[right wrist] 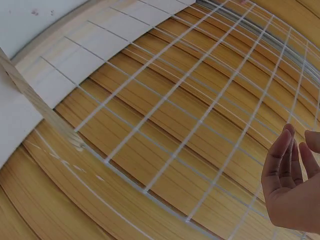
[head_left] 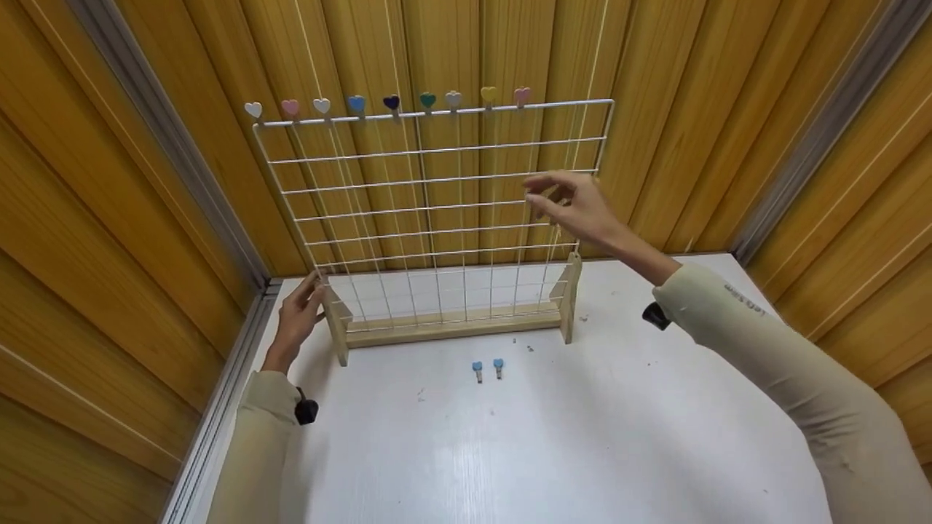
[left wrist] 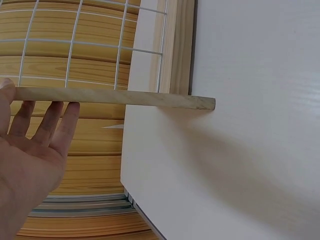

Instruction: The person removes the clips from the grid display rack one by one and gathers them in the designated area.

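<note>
A white wire grid rack [head_left: 437, 180] stands in a wooden base [head_left: 455, 331]. My left hand [head_left: 297, 316] grips the base's left upright; in the left wrist view the thumb lies on one side of this wooden upright [left wrist: 115, 96] and the fingers on the other. My right hand [head_left: 575, 204] hovers in front of the grid's right part, fingers loosely bent. Seen from the right wrist, a gap separates its thumb and fingers, with nothing between. Several heart-topped clips [head_left: 392, 102] in mixed colours line the grid's top bar, from its left corner to right of the middle.
Two blue heart clips [head_left: 478, 370] lie on the white table [head_left: 451, 458] in front of the base. Small crumbs [head_left: 530, 348] are scattered nearby. Wood-panelled walls [head_left: 677, 109] close in behind and on both sides, with metal rails [head_left: 175, 145] along the corners.
</note>
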Tool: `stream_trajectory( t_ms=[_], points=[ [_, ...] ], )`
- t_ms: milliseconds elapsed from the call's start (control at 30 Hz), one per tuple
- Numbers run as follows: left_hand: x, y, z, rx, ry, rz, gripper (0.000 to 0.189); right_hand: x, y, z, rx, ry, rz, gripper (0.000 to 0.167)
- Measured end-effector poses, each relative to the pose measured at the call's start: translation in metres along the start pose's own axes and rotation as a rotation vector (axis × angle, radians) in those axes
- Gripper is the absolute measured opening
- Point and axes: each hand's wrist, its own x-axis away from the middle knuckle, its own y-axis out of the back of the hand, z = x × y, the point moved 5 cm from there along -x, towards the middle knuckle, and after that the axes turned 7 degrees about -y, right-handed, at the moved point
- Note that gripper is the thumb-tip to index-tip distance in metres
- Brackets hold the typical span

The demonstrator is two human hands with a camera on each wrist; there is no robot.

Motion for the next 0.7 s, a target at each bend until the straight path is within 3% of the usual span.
stream_trajectory(
  t_ms=[200, 433, 567, 700],
  points=[
    [-0.001, 0.001, -0.002, 0.003, 0.012, 0.001, 0.057, -0.027, 0.021, 0.035, -0.026, 0.015, -0.133, 0.029],
    [-0.001, 0.001, -0.002, -0.005, -0.009, 0.008, 0.056, -0.052, 0.042, 0.06, 0.001, 0.032, -0.296, 0.029],
    [-0.001, 0.002, -0.001, -0.006, -0.02, -0.004, 0.055, -0.066, 0.043, 0.063, 0.003, -0.02, -0.289, 0.034],
    [-0.001, -0.001, 0.001, -0.009, -0.004, -0.003, 0.056, -0.073, 0.037, 0.056, -0.079, -0.103, -0.187, 0.041]
  ],
)
